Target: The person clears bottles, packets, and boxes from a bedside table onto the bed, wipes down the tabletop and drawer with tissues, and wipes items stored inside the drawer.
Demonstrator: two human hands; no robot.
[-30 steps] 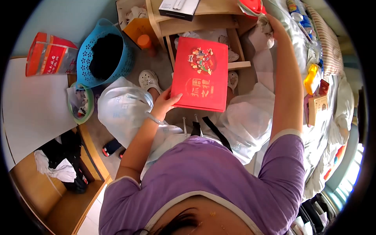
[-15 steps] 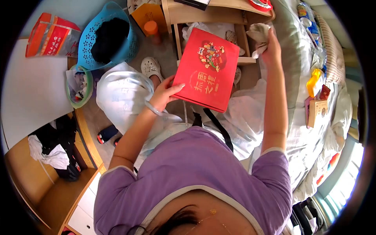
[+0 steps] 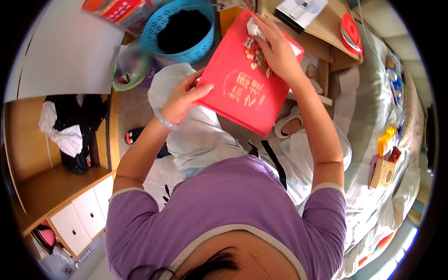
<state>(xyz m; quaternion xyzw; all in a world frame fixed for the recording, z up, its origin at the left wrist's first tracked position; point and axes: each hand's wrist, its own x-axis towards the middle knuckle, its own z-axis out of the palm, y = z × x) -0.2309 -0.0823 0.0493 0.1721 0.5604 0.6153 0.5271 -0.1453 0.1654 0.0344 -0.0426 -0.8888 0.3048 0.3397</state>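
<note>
A red box (image 3: 224, 86) with gold characters and a colourful printed picture is held tilted above my lap. My left hand (image 3: 183, 95) grips its left edge, thumb on the lid and the other fingers underneath. My right hand (image 3: 276, 49) lies over the upper part of the lid, pressing a crumpled whitish cloth (image 3: 254, 29) against it. Most of that cloth is hidden under the fingers. Behind the box, an open wooden drawer (image 3: 322, 95) shows partly, with pale items inside.
A blue basket (image 3: 198, 53) with black cloth stands at upper left, beside a green-rimmed bin (image 3: 128, 86). The desk (image 3: 322, 30) carries a white-and-black box (image 3: 301, 14). On the right, the bed (image 3: 364, 107) holds bottles and small boxes. An open cupboard (image 3: 32, 140) with clothes is at left.
My right hand has come from the right, beside the drawer, onto the box lid with the cloth. The box has shifted slightly and the view has turned.
</note>
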